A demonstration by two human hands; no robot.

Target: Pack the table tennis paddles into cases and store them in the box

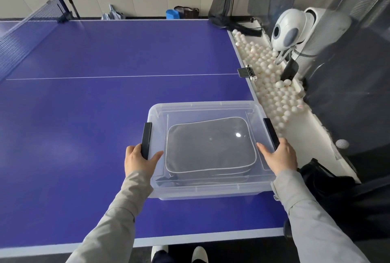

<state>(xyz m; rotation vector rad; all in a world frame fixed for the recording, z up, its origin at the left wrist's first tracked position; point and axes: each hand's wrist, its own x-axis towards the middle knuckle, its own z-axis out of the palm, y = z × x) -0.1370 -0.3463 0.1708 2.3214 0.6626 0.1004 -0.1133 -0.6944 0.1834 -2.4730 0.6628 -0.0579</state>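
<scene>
No legible text, label, brand or number appears anywhere around the clear storage box (207,189); red marks on the balls (274,94) beside it are too small to read.

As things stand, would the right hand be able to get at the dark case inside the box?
Probably not directly: the clear lid covers the box, with the case beneath it. The right hand rests at the right latch; the lid would need to come off first.

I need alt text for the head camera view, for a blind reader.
Two hands, left hand and right hand, hold the black latches of a lidded clear box on a blue table. A dark paddle case lies inside.
</scene>
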